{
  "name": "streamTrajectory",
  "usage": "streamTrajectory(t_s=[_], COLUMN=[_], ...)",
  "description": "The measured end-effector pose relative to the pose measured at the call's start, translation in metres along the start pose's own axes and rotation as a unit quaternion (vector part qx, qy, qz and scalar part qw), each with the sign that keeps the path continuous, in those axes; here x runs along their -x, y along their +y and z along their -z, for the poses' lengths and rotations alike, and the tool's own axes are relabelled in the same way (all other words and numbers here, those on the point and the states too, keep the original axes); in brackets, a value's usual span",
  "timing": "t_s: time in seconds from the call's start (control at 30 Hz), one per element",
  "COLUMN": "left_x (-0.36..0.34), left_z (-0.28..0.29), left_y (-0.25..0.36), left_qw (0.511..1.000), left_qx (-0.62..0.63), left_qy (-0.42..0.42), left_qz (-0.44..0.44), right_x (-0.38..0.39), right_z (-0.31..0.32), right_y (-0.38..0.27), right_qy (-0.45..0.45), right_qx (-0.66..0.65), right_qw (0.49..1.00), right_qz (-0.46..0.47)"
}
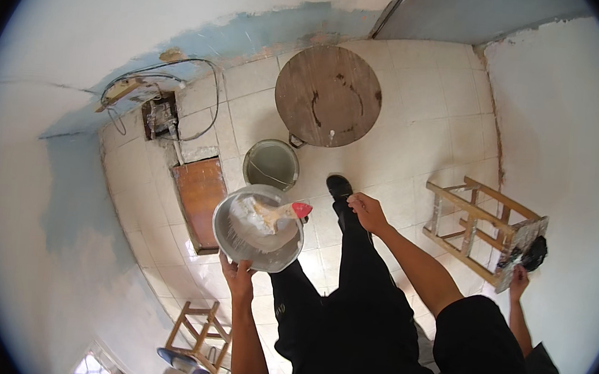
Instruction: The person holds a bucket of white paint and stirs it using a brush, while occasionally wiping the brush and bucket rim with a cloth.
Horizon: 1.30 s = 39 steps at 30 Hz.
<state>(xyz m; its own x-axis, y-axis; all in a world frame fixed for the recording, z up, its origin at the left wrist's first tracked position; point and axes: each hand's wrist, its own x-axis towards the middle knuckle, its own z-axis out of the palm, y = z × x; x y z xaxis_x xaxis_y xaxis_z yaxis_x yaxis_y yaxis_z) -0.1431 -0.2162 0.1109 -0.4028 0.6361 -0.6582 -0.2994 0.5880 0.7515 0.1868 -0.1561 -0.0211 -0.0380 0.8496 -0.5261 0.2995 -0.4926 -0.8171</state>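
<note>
My left hand (237, 278) grips the near rim of a grey basin (274, 262), tilted up in front of my legs. White paste (246, 218) coats its inside. Across the basin lies a paintbrush (279, 216) with a pale wooden handle and a red end; its bristles sit in the paste. My right hand (368, 212) is apart from the basin, above my dark-shod foot, its fingers curled with nothing visible in them.
Beyond the basin stand a bucket (271, 163) and a round brown tabletop (328, 97). A brown board (198, 202) and loose cable (215, 99) lie left. Another person's hand (519, 280) touches a tipped wooden stool (469, 221) at right. A second stool (200, 332) stands lower left.
</note>
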Motion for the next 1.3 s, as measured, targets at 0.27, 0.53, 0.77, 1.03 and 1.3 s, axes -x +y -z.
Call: streamTrajectory(t_s=[0.27, 0.53, 0.77, 1.03, 1.3], left_x=[-0.108, -0.16, -0.187, -0.221, -0.233], left_z=[0.102, 0.123, 0.018, -0.136, -0.217], left_y=[-0.034, -0.048, 0.008, 0.019, 0.011], left_qw=[0.995, 0.993, 0.987, 0.98, 0.968], left_qx=[-0.085, -0.078, -0.118, -0.106, -0.115], left_qy=[0.044, 0.057, -0.102, -0.162, -0.22], left_qz=[0.036, 0.064, -0.027, -0.053, -0.021], right_x=[-0.114, -0.142, -0.072, -0.048, -0.058], right_z=[-0.163, -0.223, -0.178, -0.116, -0.086], right_y=[0.025, 0.047, 0.104, 0.141, 0.15], right_qy=[-0.004, 0.013, 0.069, 0.112, 0.14], right_qx=[0.211, -0.007, -0.08, -0.136, -0.148], right_qw=[0.961, 0.999, 0.994, 0.981, 0.976], right_qz=[0.179, 0.046, -0.04, -0.084, -0.081])
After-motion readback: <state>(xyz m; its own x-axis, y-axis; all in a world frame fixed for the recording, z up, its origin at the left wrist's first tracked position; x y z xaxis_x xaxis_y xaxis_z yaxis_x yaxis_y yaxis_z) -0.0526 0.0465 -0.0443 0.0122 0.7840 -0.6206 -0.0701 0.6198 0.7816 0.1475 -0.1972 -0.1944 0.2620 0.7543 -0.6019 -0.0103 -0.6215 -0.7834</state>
